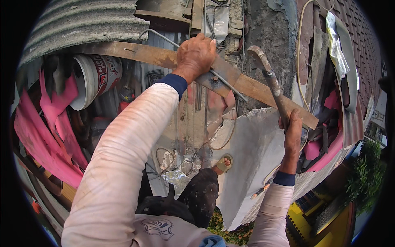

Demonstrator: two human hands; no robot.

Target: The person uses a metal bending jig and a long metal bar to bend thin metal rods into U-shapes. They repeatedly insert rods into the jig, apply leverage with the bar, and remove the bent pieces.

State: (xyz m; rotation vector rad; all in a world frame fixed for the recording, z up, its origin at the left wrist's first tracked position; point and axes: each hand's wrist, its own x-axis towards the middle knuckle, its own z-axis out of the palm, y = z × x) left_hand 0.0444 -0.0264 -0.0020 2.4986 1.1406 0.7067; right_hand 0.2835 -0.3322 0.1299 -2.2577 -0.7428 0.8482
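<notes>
A long wooden plank (263,91) lies across in front of me, with a metal plate (224,74) and a bolt-like peg on its middle. Over it runs a thin steel rod (236,91), bent near its left end. My left hand (195,55) is closed around the rod, pressing it down at the plate. At the right, my right hand (293,123) grips the lower end of a rusty metal bar with a hooked head (276,86). The bar tilts up to the left over the plank, its head apart from the rod.
Corrugated roofing (82,24) covers the far left above a white bucket (88,78). Pink sheeting (45,131) hangs at left. A grey sloping sheet (251,152) carries an orange-handled tool (260,191). Loose wire (168,160) lies near my foot (224,163). A roof edge drops off at lower right.
</notes>
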